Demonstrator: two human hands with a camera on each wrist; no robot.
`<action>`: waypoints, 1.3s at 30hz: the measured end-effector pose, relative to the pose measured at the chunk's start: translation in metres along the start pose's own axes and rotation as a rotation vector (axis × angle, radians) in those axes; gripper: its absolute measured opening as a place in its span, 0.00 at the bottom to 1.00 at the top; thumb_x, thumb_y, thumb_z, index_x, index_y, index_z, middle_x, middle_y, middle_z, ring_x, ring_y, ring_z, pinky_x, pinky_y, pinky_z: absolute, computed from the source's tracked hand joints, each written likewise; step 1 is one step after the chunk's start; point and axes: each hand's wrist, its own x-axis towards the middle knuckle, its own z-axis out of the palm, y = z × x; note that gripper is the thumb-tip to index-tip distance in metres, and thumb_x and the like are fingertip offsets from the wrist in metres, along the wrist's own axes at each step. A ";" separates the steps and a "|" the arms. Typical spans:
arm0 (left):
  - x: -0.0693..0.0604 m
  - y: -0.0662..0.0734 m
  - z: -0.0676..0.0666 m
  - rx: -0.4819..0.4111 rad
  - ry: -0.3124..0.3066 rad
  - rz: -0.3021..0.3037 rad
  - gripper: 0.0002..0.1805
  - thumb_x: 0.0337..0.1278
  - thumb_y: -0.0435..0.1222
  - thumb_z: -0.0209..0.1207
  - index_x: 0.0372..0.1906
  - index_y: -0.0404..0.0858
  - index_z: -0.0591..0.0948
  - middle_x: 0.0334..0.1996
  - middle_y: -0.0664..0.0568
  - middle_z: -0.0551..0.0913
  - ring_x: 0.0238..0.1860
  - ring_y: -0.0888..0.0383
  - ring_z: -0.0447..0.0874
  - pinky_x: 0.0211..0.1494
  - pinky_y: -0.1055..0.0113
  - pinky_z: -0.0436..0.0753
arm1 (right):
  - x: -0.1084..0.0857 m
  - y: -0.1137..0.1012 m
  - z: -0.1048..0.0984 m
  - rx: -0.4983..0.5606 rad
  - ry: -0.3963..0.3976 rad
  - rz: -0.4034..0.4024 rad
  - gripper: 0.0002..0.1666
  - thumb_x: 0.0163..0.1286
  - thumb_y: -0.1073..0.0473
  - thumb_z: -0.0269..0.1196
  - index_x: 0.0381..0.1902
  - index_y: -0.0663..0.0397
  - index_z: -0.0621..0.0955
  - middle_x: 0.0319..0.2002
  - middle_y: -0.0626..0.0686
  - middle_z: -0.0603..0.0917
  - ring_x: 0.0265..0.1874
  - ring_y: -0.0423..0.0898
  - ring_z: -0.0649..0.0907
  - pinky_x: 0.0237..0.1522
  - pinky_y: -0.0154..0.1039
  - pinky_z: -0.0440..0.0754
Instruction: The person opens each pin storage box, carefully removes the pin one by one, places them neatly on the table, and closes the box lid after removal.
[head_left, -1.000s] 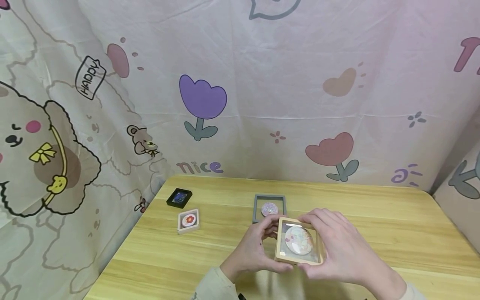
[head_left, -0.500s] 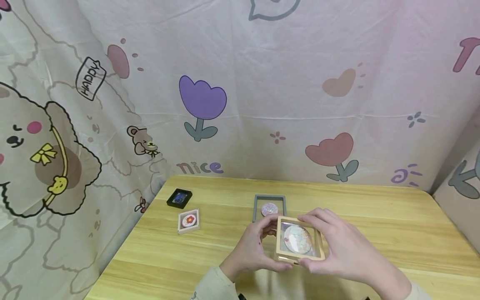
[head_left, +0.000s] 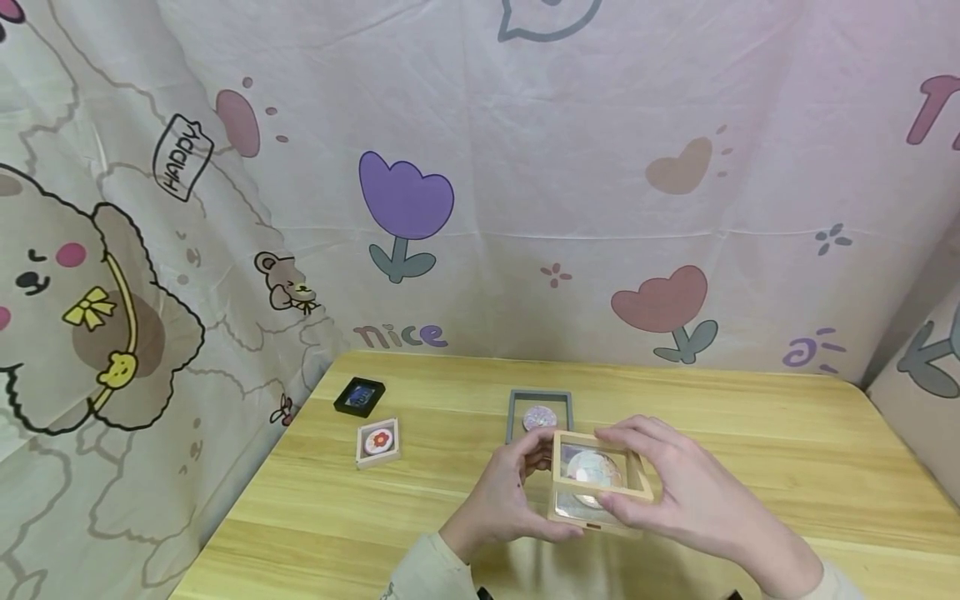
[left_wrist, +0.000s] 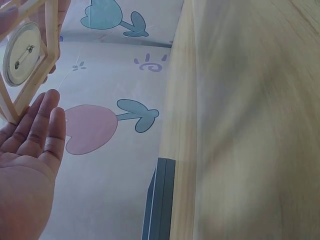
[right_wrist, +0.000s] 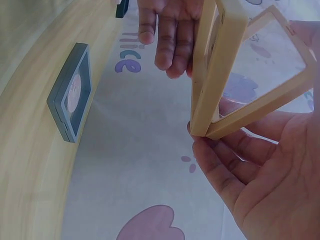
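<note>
Both hands hold a light wood-coloured display frame (head_left: 600, 487) with clear film above the table. Its two halves stand partly apart, like a hinged book, in the right wrist view. Fingers and thumb of my left hand (head_left: 495, 496) grip the lower half at the left side. The upper half (right_wrist: 270, 102) is pinched by my right hand (head_left: 686, 492). Between them shows a round pale button badge (head_left: 592, 467); its back with a safety pin appears in the left wrist view as a pin-back badge (left_wrist: 22, 54). Some right-hand fingers are hidden behind the frame.
Just behind the hands lies a grey frame (head_left: 540, 392) with a glittery round badge (head_left: 539, 418). At the left of the wooden table (head_left: 322, 517) lie a small black frame (head_left: 359, 397) and a pale pink frame (head_left: 361, 447) with a flower badge. Printed cloth (head_left: 510, 292) hangs behind.
The right hand has raised the upper half of the wood-coloured frame away from the lower half, so a gap has opened at the near side. The left hand stays nearly in place.
</note>
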 end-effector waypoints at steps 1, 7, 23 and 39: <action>0.000 0.000 0.000 0.002 -0.001 -0.002 0.51 0.36 0.29 0.85 0.72 0.39 0.73 0.58 0.46 0.88 0.57 0.62 0.87 0.66 0.61 0.88 | 0.000 0.000 0.000 0.003 -0.001 -0.002 0.34 0.63 0.38 0.76 0.61 0.48 0.86 0.56 0.36 0.86 0.49 0.35 0.86 0.46 0.42 0.91; 0.000 0.004 0.002 -0.023 0.001 -0.085 0.51 0.36 0.30 0.85 0.72 0.42 0.74 0.60 0.48 0.87 0.59 0.61 0.86 0.71 0.62 0.85 | 0.002 0.003 -0.003 0.040 -0.007 -0.001 0.25 0.68 0.45 0.73 0.60 0.45 0.87 0.55 0.34 0.87 0.51 0.36 0.87 0.50 0.44 0.91; -0.002 0.007 0.002 -0.063 0.011 -0.192 0.55 0.34 0.30 0.86 0.75 0.41 0.71 0.64 0.43 0.84 0.63 0.60 0.85 0.75 0.56 0.82 | 0.009 0.010 -0.004 0.109 0.025 0.085 0.11 0.81 0.57 0.62 0.54 0.38 0.86 0.51 0.36 0.90 0.50 0.37 0.88 0.50 0.45 0.90; -0.002 0.004 0.004 -0.107 0.014 -0.195 0.55 0.34 0.28 0.85 0.75 0.45 0.72 0.64 0.48 0.85 0.64 0.58 0.85 0.74 0.57 0.82 | 0.010 0.021 -0.006 0.108 0.052 0.129 0.14 0.86 0.58 0.54 0.52 0.34 0.85 0.39 0.33 0.89 0.39 0.31 0.85 0.39 0.37 0.85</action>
